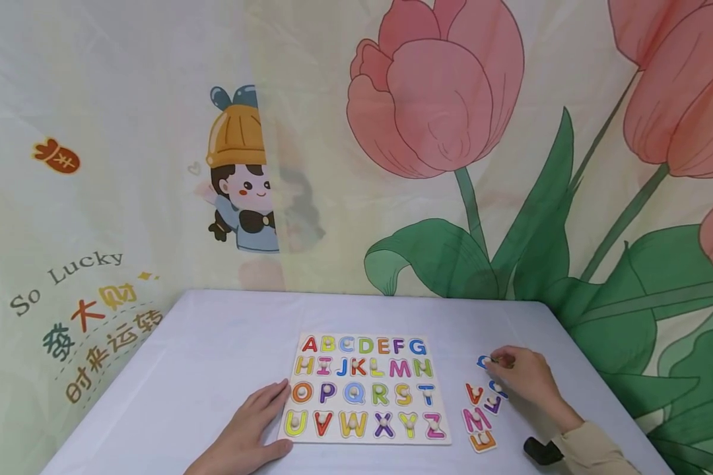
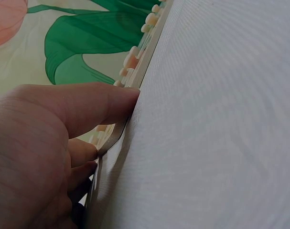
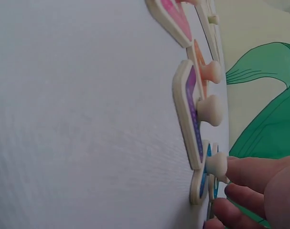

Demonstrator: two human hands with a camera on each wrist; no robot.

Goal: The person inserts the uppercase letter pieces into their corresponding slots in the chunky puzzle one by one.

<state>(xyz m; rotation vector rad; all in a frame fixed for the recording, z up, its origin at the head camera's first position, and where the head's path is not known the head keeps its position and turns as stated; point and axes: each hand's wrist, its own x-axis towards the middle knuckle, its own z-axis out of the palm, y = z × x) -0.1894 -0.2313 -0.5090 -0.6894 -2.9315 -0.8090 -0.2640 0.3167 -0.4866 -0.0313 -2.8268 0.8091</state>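
A white alphabet puzzle board with colourful letters lies on the table, several bearing round knobs. My left hand rests at its lower left corner, fingers along the left edge and thumb at the bottom edge; the left wrist view shows the thumb against that edge. To the board's right, my right hand has thumb and fingertips together at a blue letter piece. Something dark green shows between the fingers; I cannot tell what it is. Closer lies another blue piece, partly behind the hand.
Below the right hand lie a red letter piece, a purple F, a pink M and an orange E, knobs upward. A black object is by the right sleeve. A printed curtain hangs behind the table.
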